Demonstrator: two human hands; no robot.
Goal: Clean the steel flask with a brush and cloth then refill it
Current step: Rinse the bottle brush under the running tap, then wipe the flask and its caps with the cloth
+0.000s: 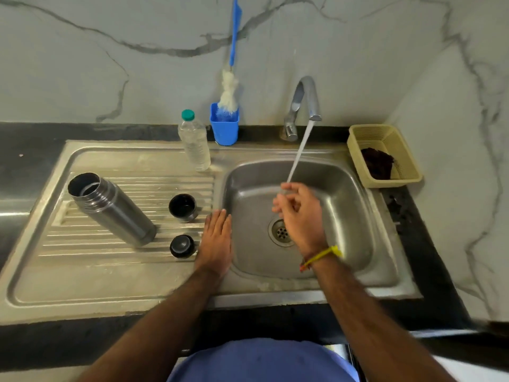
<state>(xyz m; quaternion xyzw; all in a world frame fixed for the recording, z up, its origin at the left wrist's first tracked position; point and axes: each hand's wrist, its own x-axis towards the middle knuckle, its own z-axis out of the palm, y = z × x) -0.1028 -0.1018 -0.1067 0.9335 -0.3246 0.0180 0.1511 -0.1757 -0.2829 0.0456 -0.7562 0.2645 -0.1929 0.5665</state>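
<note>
The steel flask stands open on the ribbed drainboard at the left. Its black cup lid and black stopper sit to its right. A blue-handled bottle brush leans in a blue cup at the back. A dark cloth lies in a beige basket at the right. My left hand rests flat on the rim between drainboard and basin. Over the basin, my right hand is under the running water with loosely curled fingers, holding nothing.
The tap runs a stream into the steel sink basin. A clear plastic water bottle with a green cap stands behind the drainboard. A marble wall closes the back and right side.
</note>
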